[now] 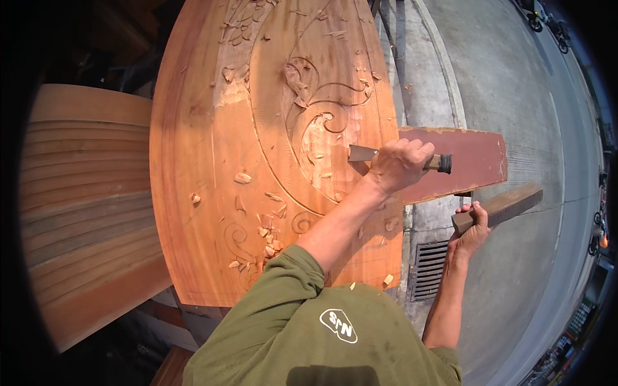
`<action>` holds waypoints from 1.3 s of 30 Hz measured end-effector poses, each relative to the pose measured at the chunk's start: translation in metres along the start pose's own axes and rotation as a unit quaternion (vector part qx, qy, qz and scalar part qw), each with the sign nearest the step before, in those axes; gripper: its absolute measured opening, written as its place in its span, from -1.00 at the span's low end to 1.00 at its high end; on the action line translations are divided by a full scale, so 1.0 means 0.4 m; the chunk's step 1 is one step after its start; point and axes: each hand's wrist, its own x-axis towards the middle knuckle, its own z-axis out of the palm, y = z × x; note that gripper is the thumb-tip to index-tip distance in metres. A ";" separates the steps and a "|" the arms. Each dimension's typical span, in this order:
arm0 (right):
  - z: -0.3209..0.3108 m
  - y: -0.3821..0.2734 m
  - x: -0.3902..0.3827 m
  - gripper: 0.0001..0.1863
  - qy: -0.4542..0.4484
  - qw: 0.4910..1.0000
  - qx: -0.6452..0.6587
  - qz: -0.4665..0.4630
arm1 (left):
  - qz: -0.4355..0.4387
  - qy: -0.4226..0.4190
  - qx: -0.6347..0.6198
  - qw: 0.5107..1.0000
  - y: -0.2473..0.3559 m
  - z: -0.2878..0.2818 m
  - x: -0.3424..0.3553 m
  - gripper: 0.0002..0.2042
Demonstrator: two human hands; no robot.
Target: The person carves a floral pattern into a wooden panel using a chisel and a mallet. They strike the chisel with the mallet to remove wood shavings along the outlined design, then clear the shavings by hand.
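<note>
My left hand (pixel 399 164) is closed around a chisel (pixel 362 153), whose wide metal blade points left over the carved wooden panel (pixel 225 154). Dark wrapping covers the butt of the chisel's handle, which sticks out to the right of my fist. Just left of the blade run carved scroll lines (pixel 335 122) and a patch of freshly cut, paler wood. To the right, off the panel's edge, my right hand (pixel 472 237) grips one end of a wooden mallet (pixel 505 204) shaped like a long squared block. Mallet and chisel are apart.
Wood chips (pixel 267 235) lie scattered over the panel. A reddish-brown board (pixel 470 154) juts out past its right edge. Ridged wooden boards (pixel 90 186) are on the left. A drain grate (pixel 430 270) is set in the concrete below, and motorbikes (pixel 557 32) stand at the far right.
</note>
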 end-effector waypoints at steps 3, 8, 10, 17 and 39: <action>0.032 0.045 -0.133 0.01 -0.246 0.901 -0.355 -0.052 | -0.002 -0.009 0.011 1.000 -0.015 0.010 -0.011 -0.73; -0.040 -0.007 -0.029 -0.38 -0.128 0.961 -0.243 -0.027 | -0.014 -0.011 0.008 1.000 -0.011 -0.010 -0.002 -0.77; -0.019 -0.003 0.011 -0.62 -0.028 0.996 -0.076 -0.024 | -0.015 -0.021 0.015 1.000 -0.014 -0.005 -0.003 -0.78; 0.003 0.017 -0.068 0.20 -0.272 0.871 -0.400 -0.082 | -0.025 -0.023 0.030 0.999 -0.045 0.002 -0.016 -0.77; 0.038 0.033 -0.088 0.17 -0.299 0.901 -0.315 -0.007 | -0.035 0.000 0.002 0.999 -0.044 -0.031 0.005 -0.72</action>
